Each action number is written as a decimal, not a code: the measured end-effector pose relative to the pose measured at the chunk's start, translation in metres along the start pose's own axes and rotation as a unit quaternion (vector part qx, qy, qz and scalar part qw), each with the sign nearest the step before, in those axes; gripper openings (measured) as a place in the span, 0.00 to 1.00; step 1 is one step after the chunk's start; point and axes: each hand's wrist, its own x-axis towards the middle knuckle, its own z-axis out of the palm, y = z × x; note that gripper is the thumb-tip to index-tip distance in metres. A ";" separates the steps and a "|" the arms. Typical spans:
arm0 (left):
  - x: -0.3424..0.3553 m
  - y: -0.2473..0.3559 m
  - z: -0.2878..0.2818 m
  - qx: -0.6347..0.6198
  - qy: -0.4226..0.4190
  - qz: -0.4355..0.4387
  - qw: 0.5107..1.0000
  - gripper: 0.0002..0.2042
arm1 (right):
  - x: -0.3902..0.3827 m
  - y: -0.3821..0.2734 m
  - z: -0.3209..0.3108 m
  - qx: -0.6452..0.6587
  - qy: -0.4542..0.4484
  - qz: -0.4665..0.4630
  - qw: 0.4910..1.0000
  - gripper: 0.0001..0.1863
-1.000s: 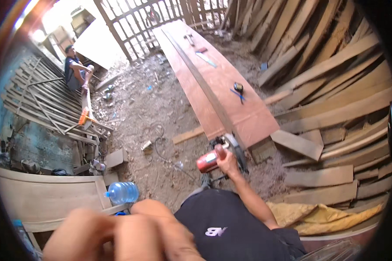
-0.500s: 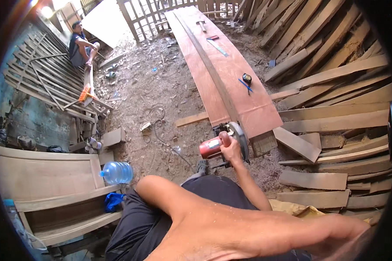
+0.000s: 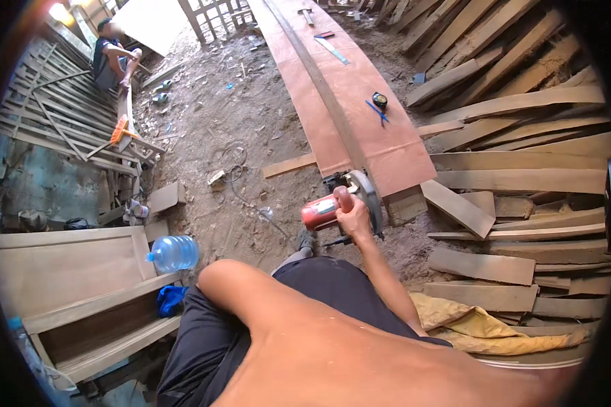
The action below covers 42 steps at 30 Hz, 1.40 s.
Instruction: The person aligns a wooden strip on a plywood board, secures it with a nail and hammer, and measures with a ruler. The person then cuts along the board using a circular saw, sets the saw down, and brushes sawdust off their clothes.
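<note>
My right hand point(image 3: 354, 222) grips the handle of a red circular saw point(image 3: 321, 213) with a dark blade guard, at the near end of a long pink plywood sheet point(image 3: 404, 159). A narrow wooden strip point(image 3: 329, 95) runs lengthwise on the sheet. On it lie a hammer point(image 3: 307, 16), a try square point(image 3: 334, 50), a tape measure point(image 3: 380, 101) and a blue pen-like tool point(image 3: 375, 110). My left forearm point(image 3: 360, 359) crosses my body low in the view toward the lower right; that hand is blurred and cut off, its fingers hidden.
Another person point(image 3: 108, 61) sits at upper left beside slatted frames point(image 3: 54, 102). A water jug point(image 3: 176, 252) lies by a wooden panel point(image 3: 68, 261) at left. A cord point(image 3: 237, 159) crosses the dirt floor. Planks point(image 3: 523, 176) and yellow cloth point(image 3: 455, 312) are at right.
My left arm has swung from lower left across to the lower right. My right hand stays on the saw. The view has shifted, so the plywood and person appear higher in the picture.
</note>
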 end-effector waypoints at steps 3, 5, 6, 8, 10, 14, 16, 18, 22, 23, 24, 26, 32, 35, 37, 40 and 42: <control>-0.003 -0.004 -0.010 0.000 0.014 -0.009 1.000 0.39 | 0.003 0.003 -0.005 -0.009 0.004 -0.006 1.000 0.18; -0.012 -0.003 -0.025 0.012 0.041 -0.012 0.999 0.40 | 0.007 0.000 -0.001 -0.018 -0.014 -0.002 1.000 0.18; -0.019 -0.003 -0.037 0.012 0.055 -0.016 0.998 0.41 | 0.009 0.004 0.000 -0.010 -0.018 -0.002 1.000 0.19; -0.040 -0.002 -0.071 0.027 0.102 -0.014 0.994 0.42 | 0.013 0.005 -0.004 -0.016 -0.003 0.022 1.000 0.19; -0.074 0.006 -0.091 0.113 0.213 -0.002 0.970 0.43 | 0.011 -0.018 0.015 0.008 -0.062 -0.021 0.998 0.17; -0.175 -0.034 -0.241 0.220 0.486 -0.130 0.836 0.45 | 0.015 0.003 -0.006 0.002 0.002 0.032 0.999 0.17; -0.250 -0.061 -0.306 0.310 0.590 -0.272 0.694 0.34 | 0.014 -0.006 -0.005 0.003 -0.011 0.042 0.999 0.17; -0.324 -0.100 -0.355 0.261 0.622 -0.315 0.668 0.27 | 0.017 -0.012 0.000 0.004 -0.027 0.045 0.999 0.16; -0.350 -0.173 -0.407 0.251 0.555 -0.455 0.650 0.22 | 0.015 -0.012 0.002 0.012 -0.002 0.048 0.999 0.14; -0.350 -0.188 -0.416 0.245 0.548 -0.447 0.663 0.20 | 0.015 -0.011 0.001 0.024 -0.007 0.057 0.998 0.14; -0.353 -0.196 -0.423 0.243 0.520 -0.465 0.674 0.19 | 0.016 -0.011 0.000 0.037 -0.012 0.066 0.997 0.14; -0.355 -0.211 -0.428 0.208 0.490 -0.490 0.691 0.16 | 0.015 -0.014 -0.002 0.040 -0.020 0.085 0.995 0.15; -0.359 -0.222 -0.434 0.176 0.507 -0.511 0.672 0.14 | 0.016 -0.008 -0.010 0.044 -0.036 0.109 0.992 0.21; -0.359 -0.213 -0.440 0.191 0.518 -0.523 0.649 0.14 | 0.021 -0.005 -0.014 0.050 -0.064 0.111 0.991 0.22; -0.340 -0.215 -0.439 0.189 0.511 -0.546 0.637 0.12 | 0.019 0.004 -0.015 0.091 -0.070 0.115 0.987 0.21; -0.325 -0.218 -0.438 0.206 0.516 -0.547 0.626 0.10 | 0.020 0.012 -0.018 0.091 -0.071 0.090 0.989 0.23; -0.324 -0.218 -0.438 0.210 0.521 -0.556 0.612 0.10 | 0.020 0.011 -0.022 0.092 -0.073 0.086 0.989 0.24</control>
